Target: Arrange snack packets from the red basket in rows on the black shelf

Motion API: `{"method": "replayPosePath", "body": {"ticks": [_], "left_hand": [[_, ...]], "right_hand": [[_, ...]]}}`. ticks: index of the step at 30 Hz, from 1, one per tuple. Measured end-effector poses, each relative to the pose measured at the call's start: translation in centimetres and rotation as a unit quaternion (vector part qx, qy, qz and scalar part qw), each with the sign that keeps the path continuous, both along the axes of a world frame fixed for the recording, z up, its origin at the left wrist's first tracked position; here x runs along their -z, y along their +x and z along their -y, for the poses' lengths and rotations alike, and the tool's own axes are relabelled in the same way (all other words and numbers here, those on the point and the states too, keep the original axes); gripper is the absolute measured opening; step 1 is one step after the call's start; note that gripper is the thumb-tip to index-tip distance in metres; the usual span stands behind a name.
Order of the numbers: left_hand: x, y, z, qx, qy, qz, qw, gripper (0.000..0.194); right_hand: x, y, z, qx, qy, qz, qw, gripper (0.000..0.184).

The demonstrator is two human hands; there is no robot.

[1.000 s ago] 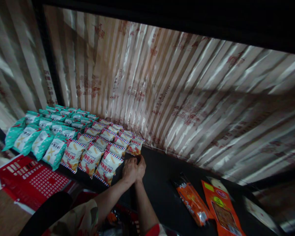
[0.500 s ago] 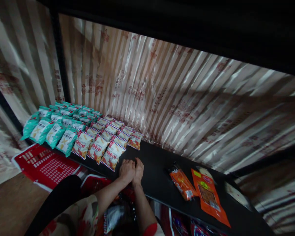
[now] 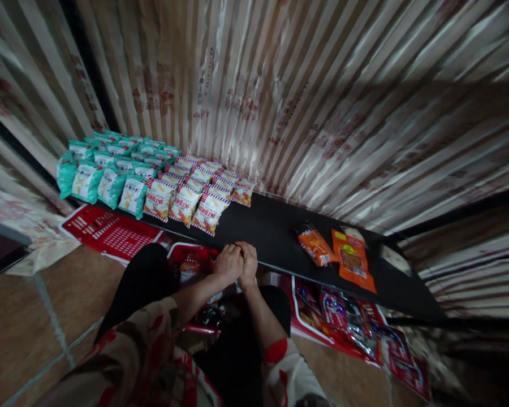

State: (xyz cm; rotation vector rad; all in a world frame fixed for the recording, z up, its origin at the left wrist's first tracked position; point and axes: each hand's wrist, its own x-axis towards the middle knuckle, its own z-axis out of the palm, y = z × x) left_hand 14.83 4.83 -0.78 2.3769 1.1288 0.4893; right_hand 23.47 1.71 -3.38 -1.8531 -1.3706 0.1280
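My left hand (image 3: pixel 229 264) and my right hand (image 3: pixel 248 263) are pressed together at the front edge of the black shelf (image 3: pixel 263 229). Both have their fingers curled in, and nothing shows in either one. Just beyond them and to the left stand several white-and-orange snack bags (image 3: pixel 211 209) with striped edges, set in rows. Left of these are rows of teal snack bags (image 3: pixel 132 195). Over to the right, two orange packets lie flat: a smaller one with a dark end (image 3: pixel 315 245) and a larger one with a yellow label (image 3: pixel 353 260).
Below the shelf are a red basket lying at the left (image 3: pixel 110 232), a basket of packets between my knees (image 3: pixel 190 254), and another with purple-red packets (image 3: pixel 335 311). Pale round-ended pieces (image 3: pixel 394 259) lie at the shelf's right. Pleated patterned sheeting (image 3: pixel 254 102) hangs behind.
The view has tilted down, showing more floor and baskets, and the dark upper shelf has left the picture. My hands stay together and have drawn back from over the shelf to its front edge.
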Motion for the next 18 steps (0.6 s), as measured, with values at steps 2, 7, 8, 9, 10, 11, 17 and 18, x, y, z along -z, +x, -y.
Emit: {"method": "replayPosePath", "body": {"ticks": [2, 7, 8, 9, 10, 11, 17, 18], "left_hand": [[0.5, -0.7, 0.9, 0.015, -0.012, -0.002, 1.000, 0.028], [2.3, -2.5, 3.1, 0.059, -0.072, -0.039, 0.995, 0.030], [2.8, -2.8, 3.5, 0.074, -0.090, -0.057, 0.992, 0.031], [3.4, -3.1, 3.9, 0.082, -0.105, -0.071, 0.989, 0.031], [4.0, -3.5, 4.3, 0.087, -0.118, -0.085, 0.986, 0.032], [4.6, -3.8, 4.6, 0.091, -0.131, -0.099, 0.982, 0.032], [8.2, -5.9, 7.0, 0.130, -0.193, -0.160, 0.959, 0.027], [8.6, -6.2, 7.4, 0.131, -0.196, -0.164, 0.958, 0.030]], "right_hand": [[0.2, -0.5, 1.1, -0.005, -0.007, 0.004, 1.000, 0.031], [1.3, -1.4, 4.0, -0.045, -0.086, 0.034, 0.995, 0.028], [1.5, -1.4, 4.5, -0.058, -0.129, 0.049, 0.989, 0.027], [1.8, -1.5, 5.0, -0.078, -0.188, 0.064, 0.977, 0.027], [2.1, -1.5, 5.4, -0.102, -0.253, 0.075, 0.959, 0.027], [2.3, -1.5, 5.8, -0.125, -0.311, 0.082, 0.939, 0.027], [4.1, -1.2, 7.1, -0.187, -0.467, 0.095, 0.859, 0.018], [4.4, -1.3, 7.2, -0.188, -0.480, 0.103, 0.851, 0.017]]}}
